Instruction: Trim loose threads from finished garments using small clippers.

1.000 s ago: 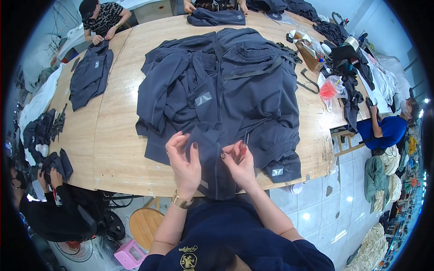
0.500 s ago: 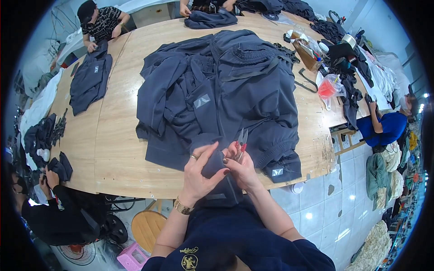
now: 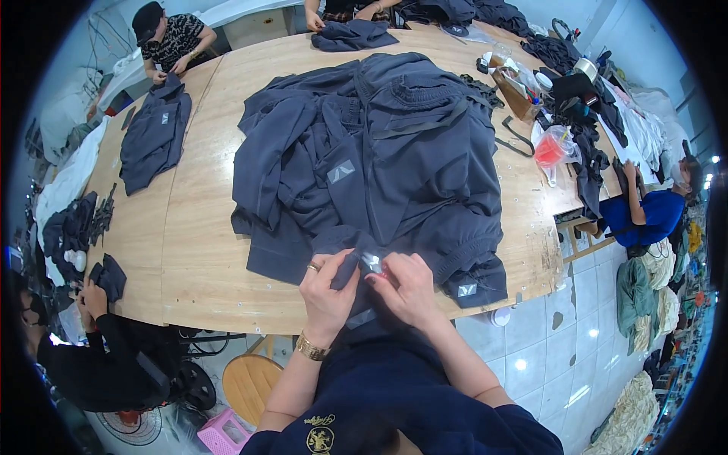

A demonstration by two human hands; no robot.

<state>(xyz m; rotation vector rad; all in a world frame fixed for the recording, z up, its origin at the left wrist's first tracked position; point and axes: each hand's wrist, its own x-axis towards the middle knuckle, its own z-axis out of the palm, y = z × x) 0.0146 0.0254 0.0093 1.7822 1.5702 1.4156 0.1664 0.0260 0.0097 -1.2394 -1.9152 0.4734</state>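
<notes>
**Two hands pinching a dark garment edge at the near table rim**

Head view. Left hand (image 3: 327,292) closed on a fold of the dark navy garment (image 3: 379,174), thumb and fingers pinching the cloth; ring on one finger, gold bracelet (image 3: 312,348) at the wrist. Right hand (image 3: 407,288) just beside it, fingers curled shut around a small shiny metal tool (image 3: 371,262) whose tip meets the pinched fold; what kind of tool, cannot tell. The held fold sits at the near edge of the wooden table (image 3: 197,250), the rest of the garment pile spreading away beyond the hands. A grey logo patch (image 3: 340,171) shows on the pile further out from the grip. Right of the hands and beyond, a red plastic bag (image 3: 549,147) among clutter. Far left of the grip, a second dark garment (image 3: 154,136) lies flat, another person's hands (image 3: 168,70) at it. Near left, a further person's hands (image 3: 92,296) at small dark pieces.
</notes>
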